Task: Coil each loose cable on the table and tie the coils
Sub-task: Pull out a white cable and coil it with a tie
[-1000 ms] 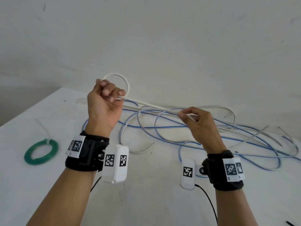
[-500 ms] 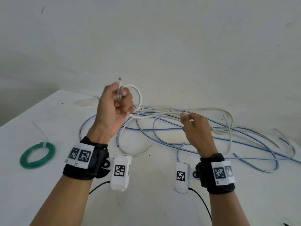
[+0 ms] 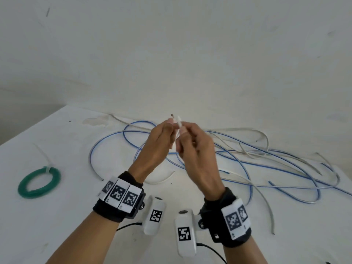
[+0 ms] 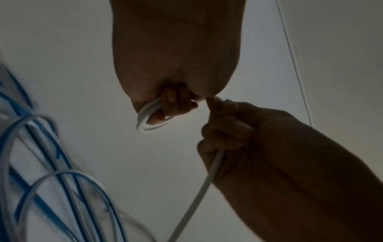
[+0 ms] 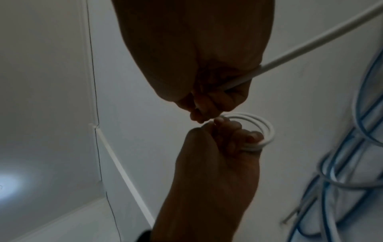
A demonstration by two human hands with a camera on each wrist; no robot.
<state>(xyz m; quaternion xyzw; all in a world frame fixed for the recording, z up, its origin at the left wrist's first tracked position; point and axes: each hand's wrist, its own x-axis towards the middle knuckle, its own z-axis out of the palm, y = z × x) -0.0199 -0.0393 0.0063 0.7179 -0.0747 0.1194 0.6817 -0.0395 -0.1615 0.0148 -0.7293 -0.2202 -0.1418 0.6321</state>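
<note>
White table (image 3: pixel 57 216), hands now together, white cable (image 4: pixel 149 113) coiled tighter.

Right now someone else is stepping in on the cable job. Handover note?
Left hand grips a small white cable coil of a few loops, raised above the table.
Right hand pinches the same white cable's free run next to the coil, feeding it in.
Done: green coil, tied, lies at the table's left.
Left: finish and tie the white coil; the blue cables and grey ones lie loose and tangled.
</note>
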